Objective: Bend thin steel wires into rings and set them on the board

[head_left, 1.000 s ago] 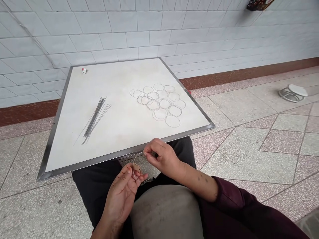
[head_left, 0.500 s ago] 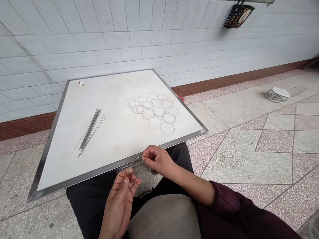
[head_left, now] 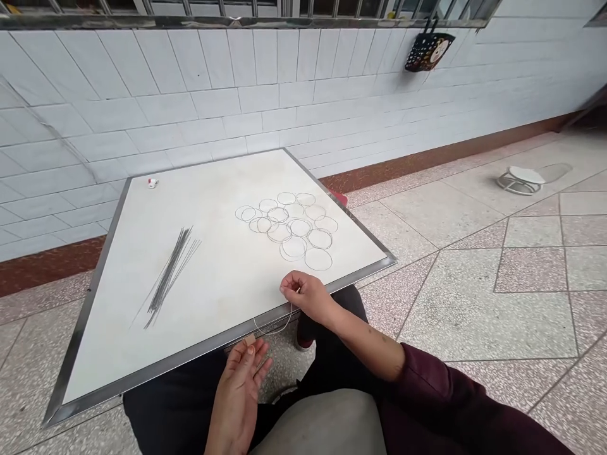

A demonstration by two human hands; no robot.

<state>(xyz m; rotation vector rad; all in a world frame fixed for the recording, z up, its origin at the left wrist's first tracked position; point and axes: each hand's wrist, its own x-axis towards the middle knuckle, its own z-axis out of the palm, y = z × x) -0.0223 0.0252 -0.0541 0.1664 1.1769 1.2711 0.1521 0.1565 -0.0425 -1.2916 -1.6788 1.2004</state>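
My right hand (head_left: 303,292) is closed in a pinch above the table's near edge. From its fingers hangs a thin wire ring (head_left: 274,333), its lower arc showing against the edge and the floor. My left hand (head_left: 244,373) is lower and to the left, palm up, apart from the ring. Between its thumb and forefinger sits a small tan flat piece (head_left: 249,340), while the other fingers are loosely curled. Several wire rings (head_left: 318,258) lie overlapping on the right half of the white table (head_left: 222,278). A bundle of straight wires (head_left: 167,276) lies on the left half.
A small white and red object (head_left: 152,183) rests near the table's far left corner. Metal edging (head_left: 156,363) runs round the tabletop. Behind stands a tiled wall (head_left: 213,101) with a hanging dotted bag (head_left: 429,52). A low stool (head_left: 521,179) stands off to the right.
My right hand has drawn the ring up and away from my left hand, which no longer touches it. The view has tilted upward, showing window bars above the wall.
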